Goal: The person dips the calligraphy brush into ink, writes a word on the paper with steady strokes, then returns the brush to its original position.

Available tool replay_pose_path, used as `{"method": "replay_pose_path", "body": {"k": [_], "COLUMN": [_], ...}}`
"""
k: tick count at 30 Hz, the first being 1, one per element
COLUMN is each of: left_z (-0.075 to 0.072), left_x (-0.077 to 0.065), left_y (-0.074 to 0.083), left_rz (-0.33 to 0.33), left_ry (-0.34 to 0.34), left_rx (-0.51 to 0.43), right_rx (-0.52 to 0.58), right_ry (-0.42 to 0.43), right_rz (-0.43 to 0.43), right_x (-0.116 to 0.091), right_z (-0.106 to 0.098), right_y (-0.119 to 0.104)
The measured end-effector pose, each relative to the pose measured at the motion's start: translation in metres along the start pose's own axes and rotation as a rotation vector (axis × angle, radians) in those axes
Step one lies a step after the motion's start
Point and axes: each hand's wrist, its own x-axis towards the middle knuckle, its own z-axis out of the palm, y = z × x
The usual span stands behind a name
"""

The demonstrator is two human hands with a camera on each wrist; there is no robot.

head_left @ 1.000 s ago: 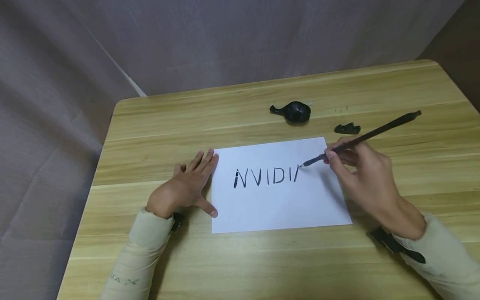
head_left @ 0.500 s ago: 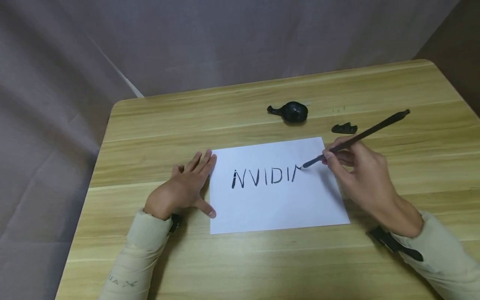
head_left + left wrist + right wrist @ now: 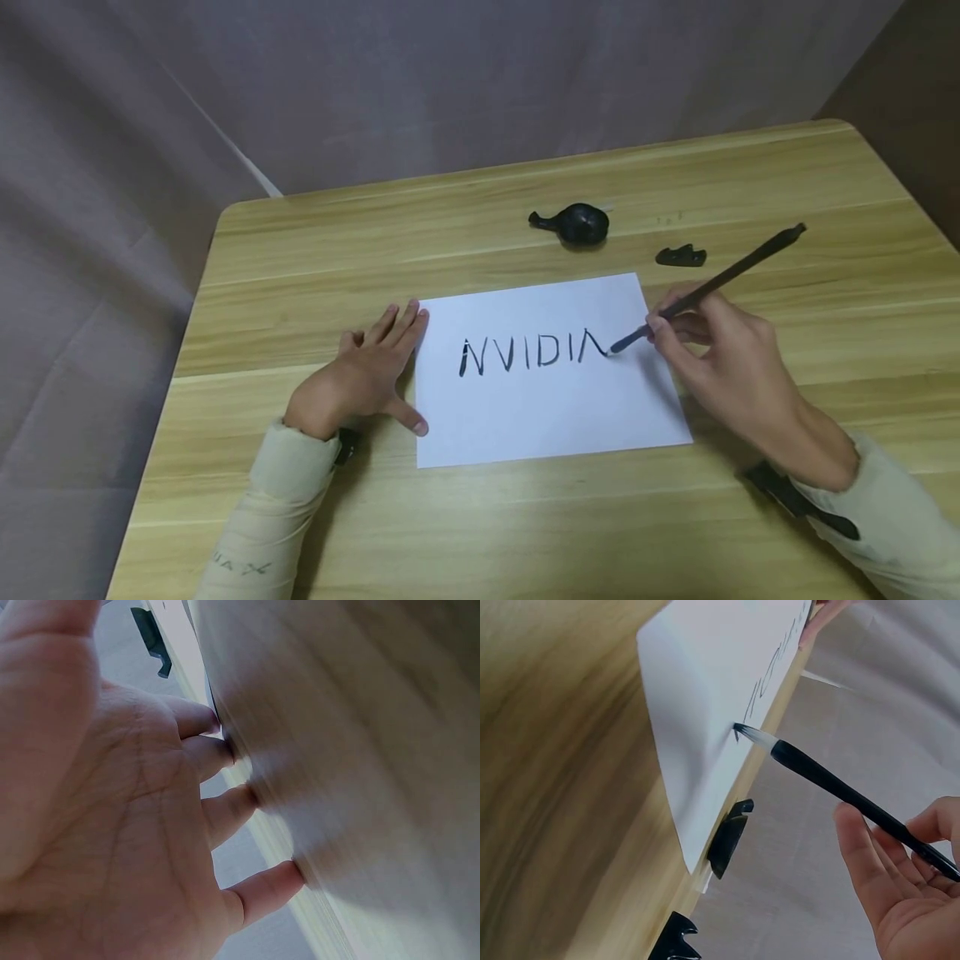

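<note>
A white sheet of paper (image 3: 517, 417) lies on the wooden table, with the black letters "NVIDI" and two slanted strokes in a row across it. My right hand (image 3: 731, 358) pinches a dark writing brush (image 3: 708, 287) by its handle. In the right wrist view the brush (image 3: 832, 782) has a pale tip with dark ink at its end, touching the paper (image 3: 697, 697). My left hand (image 3: 360, 379) is spread at the paper's left edge, fingertips and thumb on its border. The left wrist view shows the fingertips (image 3: 274, 889) of that hand against the tabletop.
Behind the paper sits a black gourd-shaped object (image 3: 581, 225) with a narrow neck. To its right is a small black brush rest (image 3: 681, 256) with a wavy top. A grey curtain (image 3: 450, 83) hangs behind the wooden table (image 3: 315, 233).
My right hand has drawn the brush down and to the right, leaving a second slanted stroke from the top of the first. The left hand stays at the paper's edge.
</note>
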Motion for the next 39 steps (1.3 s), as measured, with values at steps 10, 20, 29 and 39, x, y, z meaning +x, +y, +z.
{"method": "replay_pose_path", "body": {"k": [10, 20, 29, 39], "left_z": [-0.001, 0.0, 0.0, 0.001], "left_x": [0.0, -0.002, -0.002, -0.001], "left_y": [0.0, 0.0, 0.0, 0.0], "left_rz": [0.003, 0.014, 0.016, 0.008], "left_ry": [0.004, 0.015, 0.017, 0.002], "left_rx": [-0.007, -0.009, -0.011, -0.034], "right_rx": [0.031, 0.129, 0.133, 0.171], "right_ry": [0.055, 0.135, 0.122, 0.121], "right_rz": [-0.004, -0.054, -0.011, 0.009], "right_x": [0.0, 0.008, 0.01, 0.009], "right_z": [-0.008, -0.003, 0.004, 0.012], "right_y": [-0.009, -0.011, -0.005, 0.003]}}
